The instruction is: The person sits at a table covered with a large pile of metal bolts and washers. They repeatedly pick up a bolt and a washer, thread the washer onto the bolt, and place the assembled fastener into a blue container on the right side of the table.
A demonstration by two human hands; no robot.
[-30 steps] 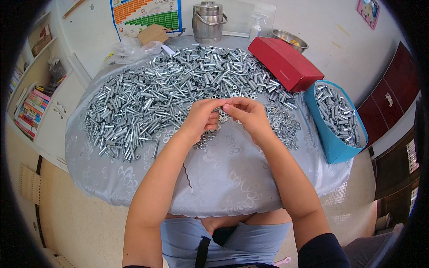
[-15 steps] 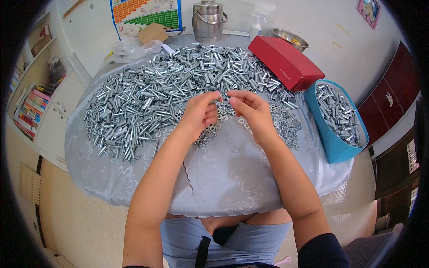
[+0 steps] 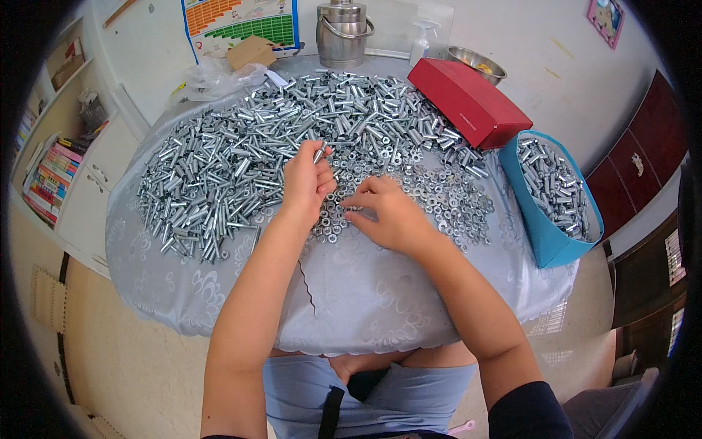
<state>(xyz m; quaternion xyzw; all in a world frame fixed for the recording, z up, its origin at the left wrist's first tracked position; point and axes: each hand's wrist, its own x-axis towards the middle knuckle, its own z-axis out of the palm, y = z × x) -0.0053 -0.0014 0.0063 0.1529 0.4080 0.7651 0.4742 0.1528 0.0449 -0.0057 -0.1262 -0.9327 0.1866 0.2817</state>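
My left hand (image 3: 304,183) is closed around a silver metal sleeve anchor (image 3: 319,152), whose end sticks up between thumb and forefinger. It hovers at the near edge of a big heap of similar anchors (image 3: 234,168). Lower and to the right, my right hand (image 3: 391,216) reaches into a spread of small washers and nuts (image 3: 453,197). Its thumb and fingertips come together on a small washer (image 3: 352,208), partly hidden by the fingers.
A red box (image 3: 472,102) lies at the heap's right, beside a blue fabric bin (image 3: 559,234) filled with anchors. A steel pot (image 3: 342,36), spray bottle (image 3: 420,44), metal bowl (image 3: 479,62) and plastic bag (image 3: 219,80) stand along the back. A dark wavy strand (image 3: 308,289) lies on the tablecloth (image 3: 358,307).
My hands were together above the pile; now they are apart. The left has moved a little left with the anchor, while the right has come down and nearer, to the washers.
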